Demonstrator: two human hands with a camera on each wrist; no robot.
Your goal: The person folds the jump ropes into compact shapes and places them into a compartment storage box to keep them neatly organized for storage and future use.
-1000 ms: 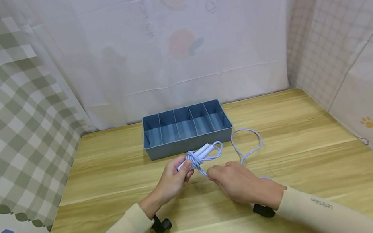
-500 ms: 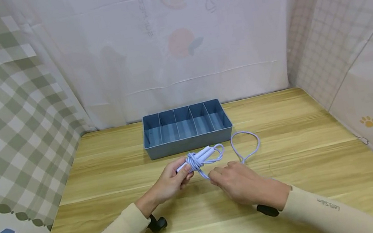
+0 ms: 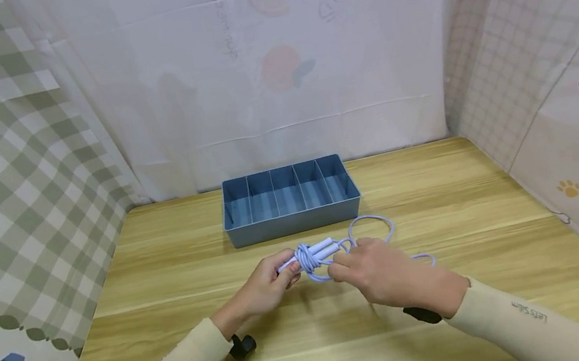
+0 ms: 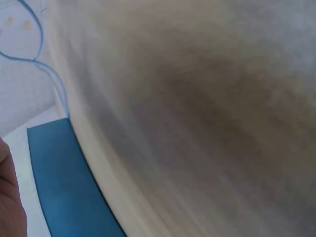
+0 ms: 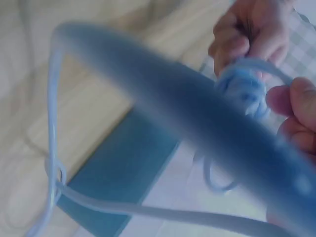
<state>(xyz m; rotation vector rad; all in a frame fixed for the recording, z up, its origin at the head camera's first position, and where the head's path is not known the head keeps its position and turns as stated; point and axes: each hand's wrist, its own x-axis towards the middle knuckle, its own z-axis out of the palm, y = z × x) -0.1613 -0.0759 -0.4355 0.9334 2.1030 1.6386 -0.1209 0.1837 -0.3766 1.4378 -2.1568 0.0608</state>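
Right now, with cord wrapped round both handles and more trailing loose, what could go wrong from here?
The coils could slip if the left fingers relax, since those grip the handles at one end. The loose cord beyond the right fingers forms a loop, so it might tangle when pulled. It also appears near a corner of the tray and may snag there.

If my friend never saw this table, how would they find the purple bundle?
On the wooden table, find the blue-grey tray. In front of it, the left hand grips the purple bundle; unlike the loose loops, its cord wraps two sticks.
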